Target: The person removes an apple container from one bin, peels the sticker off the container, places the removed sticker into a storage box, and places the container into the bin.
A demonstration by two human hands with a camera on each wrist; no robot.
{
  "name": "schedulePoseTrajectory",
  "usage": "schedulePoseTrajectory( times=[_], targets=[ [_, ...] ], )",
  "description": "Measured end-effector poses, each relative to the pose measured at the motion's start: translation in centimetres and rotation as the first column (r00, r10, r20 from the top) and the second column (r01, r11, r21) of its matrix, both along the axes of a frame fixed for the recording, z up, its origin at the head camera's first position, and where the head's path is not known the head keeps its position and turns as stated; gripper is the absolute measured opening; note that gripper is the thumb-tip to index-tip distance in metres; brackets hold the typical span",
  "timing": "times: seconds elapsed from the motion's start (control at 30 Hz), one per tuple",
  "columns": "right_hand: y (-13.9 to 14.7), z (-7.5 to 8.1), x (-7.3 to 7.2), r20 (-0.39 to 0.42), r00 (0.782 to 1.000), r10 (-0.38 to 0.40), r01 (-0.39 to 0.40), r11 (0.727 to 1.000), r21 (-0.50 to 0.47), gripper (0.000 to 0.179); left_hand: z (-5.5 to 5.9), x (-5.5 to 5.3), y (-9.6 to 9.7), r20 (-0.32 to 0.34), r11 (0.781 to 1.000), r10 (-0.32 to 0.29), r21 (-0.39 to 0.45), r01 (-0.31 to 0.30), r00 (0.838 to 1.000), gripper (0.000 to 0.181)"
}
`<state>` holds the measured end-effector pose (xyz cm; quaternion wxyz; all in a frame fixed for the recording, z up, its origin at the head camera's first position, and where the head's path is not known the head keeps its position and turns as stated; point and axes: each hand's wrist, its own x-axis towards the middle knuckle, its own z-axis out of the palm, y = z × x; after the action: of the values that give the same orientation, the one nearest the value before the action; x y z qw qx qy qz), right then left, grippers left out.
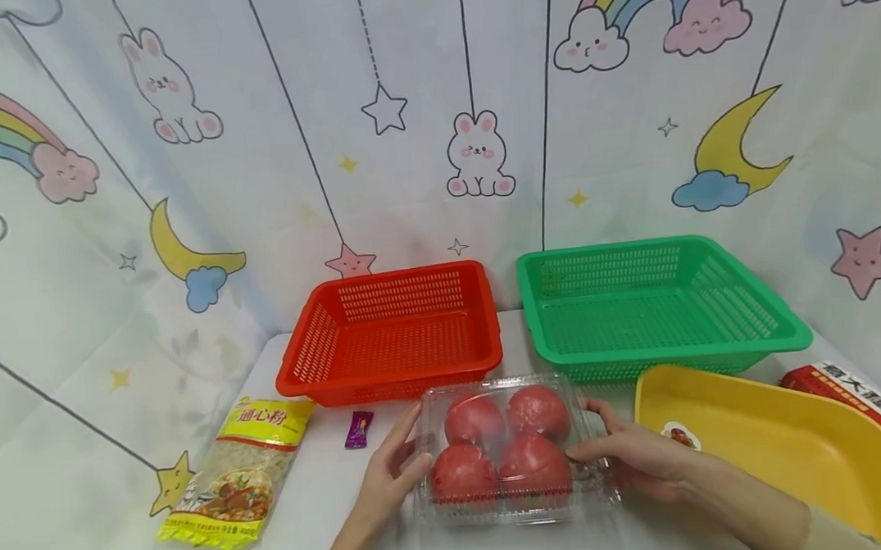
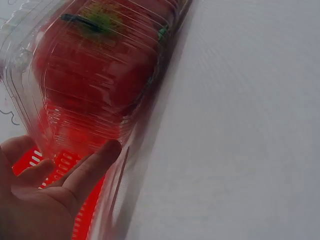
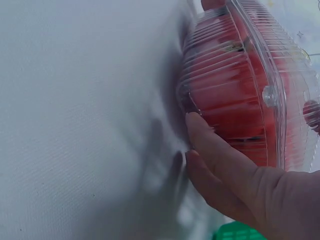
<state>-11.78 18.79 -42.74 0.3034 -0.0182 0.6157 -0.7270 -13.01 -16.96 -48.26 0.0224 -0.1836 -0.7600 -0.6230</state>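
A clear plastic clamshell box (image 1: 506, 510) with several red round fruits (image 1: 538, 414) inside sits at the front of the white table, between both hands. My left hand (image 1: 390, 474) holds its left side, thumb toward the lid. In the left wrist view, a fingertip (image 2: 112, 147) touches the ribbed wall, and one fruit (image 2: 100, 70) shows a dark stem in a green patch. My right hand (image 1: 633, 455) grips the right side with its thumb on the lid. Its fingers (image 3: 215, 145) are low against the wall in the right wrist view, close over the white tabletop.
Behind the box stand a red basket (image 1: 408, 383) and a green basket (image 1: 673, 351). A yellow tray (image 1: 757, 433) is at the right, near a red packet (image 1: 859, 392). At the left lie a yellow-and-clear pasta bag (image 1: 238, 472) and a small purple wrapped sweet (image 1: 359, 430).
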Motion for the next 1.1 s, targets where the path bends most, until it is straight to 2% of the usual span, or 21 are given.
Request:
schedulePoseTrajectory(
  times=[0.2, 0.3, 0.43, 0.57, 0.73, 0.87, 1.0, 1.1],
  targets=[
    [0.0, 0.4, 0.4, -0.006, 1.0, -0.019, 0.02, 0.999, 0.042, 0.092, 0.7, 0.7, 0.1, 0.018, 1.0, 0.013, 0.014, -0.013, 1.0, 0.065],
    [-0.1, 0.9, 0.7, -0.012, 0.999, -0.033, 0.034, 0.996, 0.078, 0.09, 1.3, 1.2, 0.2, 0.049, 0.999, 0.023, 0.031, -0.024, 0.999, 0.064],
    [0.1, 1.5, 1.2, -0.021, 1.0, -0.011, 0.013, 0.996, 0.086, 0.089, 2.1, 2.0, 0.4, 0.082, 0.998, 0.038, 0.042, -0.042, 0.996, 0.063],
    [0.2, 2.3, 1.4, -0.031, 0.999, 0.012, -0.01, 0.997, 0.074, 0.087, 2.8, 2.4, 0.5, 0.08, 0.998, 0.049, 0.045, -0.053, 0.996, 0.062],
    [0.0, 3.6, 1.3, -0.049, 0.999, -0.024, 0.03, 0.991, 0.129, 0.084, 3.9, 2.6, 0.4, 0.07, 0.997, 0.048, 0.061, -0.052, 0.996, 0.061],
    [-0.3, 4.6, 0.9, -0.064, 0.997, -0.046, 0.056, 0.985, 0.165, 0.082, 4.9, 2.3, 0.5, 0.022, 0.996, 0.077, 0.048, -0.078, 0.997, 0.06],
    [-0.4, 5.5, 0.4, -0.094, 0.995, -0.026, 0.041, 0.985, 0.168, 0.081, 5.8, 2.3, 0.4, 0.006, 0.993, 0.116, 0.03, -0.116, 0.993, 0.061],
    [-0.6, 6.2, 0.0, -0.124, 0.992, 0.002, 0.017, 0.989, 0.148, 0.082, 6.4, 2.0, 0.2, -0.005, 0.992, 0.119, 0.033, -0.119, 0.993, 0.06]
  ],
)
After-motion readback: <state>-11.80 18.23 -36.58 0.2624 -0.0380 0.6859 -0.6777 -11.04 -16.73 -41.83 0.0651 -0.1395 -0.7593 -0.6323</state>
